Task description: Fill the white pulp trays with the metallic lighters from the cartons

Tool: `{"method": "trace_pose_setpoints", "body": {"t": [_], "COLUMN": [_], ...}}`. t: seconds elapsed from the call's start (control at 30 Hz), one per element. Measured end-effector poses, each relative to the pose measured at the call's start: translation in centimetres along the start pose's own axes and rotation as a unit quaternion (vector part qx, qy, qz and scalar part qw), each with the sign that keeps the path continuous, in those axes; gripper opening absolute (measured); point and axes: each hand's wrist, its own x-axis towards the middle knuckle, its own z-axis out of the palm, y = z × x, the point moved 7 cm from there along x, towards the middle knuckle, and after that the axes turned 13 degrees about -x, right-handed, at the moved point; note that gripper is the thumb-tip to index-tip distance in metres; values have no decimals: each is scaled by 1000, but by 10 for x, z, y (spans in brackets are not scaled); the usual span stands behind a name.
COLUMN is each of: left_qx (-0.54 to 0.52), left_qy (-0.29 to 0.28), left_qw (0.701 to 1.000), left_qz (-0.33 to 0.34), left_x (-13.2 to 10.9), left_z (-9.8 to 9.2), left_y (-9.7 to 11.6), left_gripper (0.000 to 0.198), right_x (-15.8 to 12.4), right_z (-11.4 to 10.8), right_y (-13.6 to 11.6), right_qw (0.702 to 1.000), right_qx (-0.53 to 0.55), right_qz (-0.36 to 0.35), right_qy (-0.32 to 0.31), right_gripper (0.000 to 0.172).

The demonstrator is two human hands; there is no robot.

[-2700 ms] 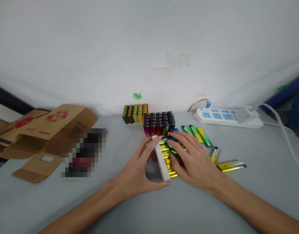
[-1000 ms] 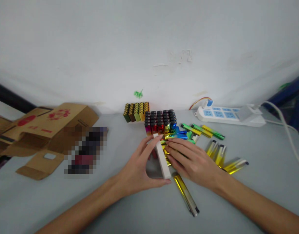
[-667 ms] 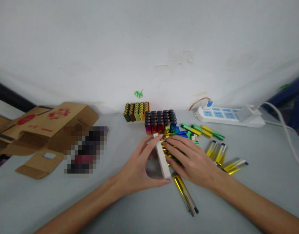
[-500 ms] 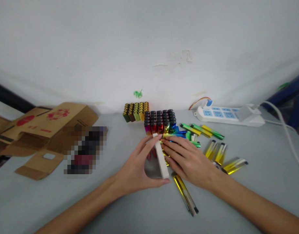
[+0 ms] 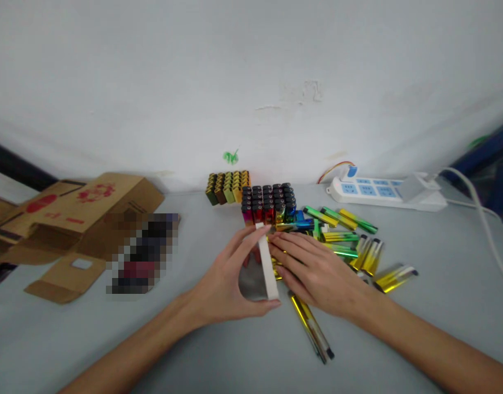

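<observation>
My left hand [image 5: 224, 279] is closed around a narrow white shallow box [image 5: 267, 262], seen edge-on, with fingers at its far end and the thumb at its near end. My right hand [image 5: 317, 268] lies against the box's right side, its bent fingers pressed together over gold lighters [image 5: 278, 269], which they mostly hide. Behind my hands stands a block of lighters with black tops [image 5: 268, 200] and shiny coloured bodies. Loose green-and-gold lighters [image 5: 340, 236] lie beyond my right hand. More yellow lighters [image 5: 311, 325] rest on the grey table near my right wrist.
A block of gold-topped lighters [image 5: 229, 186] stands by the wall. At the back right lies a white power strip [image 5: 382, 191] with a plug and cable [image 5: 477, 210]. An opened cardboard box [image 5: 87, 208] and a blurred-out object [image 5: 145, 254] are on the left.
Both hands and the white box have shifted slightly left. Green and blue lighters beyond my right hand have moved and show more.
</observation>
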Motion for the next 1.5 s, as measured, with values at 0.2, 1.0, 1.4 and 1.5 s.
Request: {"method": "trace_pose_setpoints", "body": {"t": [0.2,1.0,1.4,1.5], "left_qx": [10,5,-14,-2], "left_qy": [-35,-69,-98,-108], "left_qw": [999,997,994,992], "left_qz": [-15,-36,-54,-64], "left_x": [1,-1,-1,-1], "left_z": [-8,-11,-32,-32], "left_y": [1,-4,-6,-7], "left_gripper": [116,115,97,101], "right_x": [-1,-2,-3,-2], "right_z": [-6,5,1,5], "right_y": [12,-2,6,4], "right_qw": [999,998,999,997], "right_qx": [9,51,36,33], "right_qz": [33,-14,-2,5], "right_qy": [16,-43,-40,-75], "right_gripper": [27,31,34,48]}}
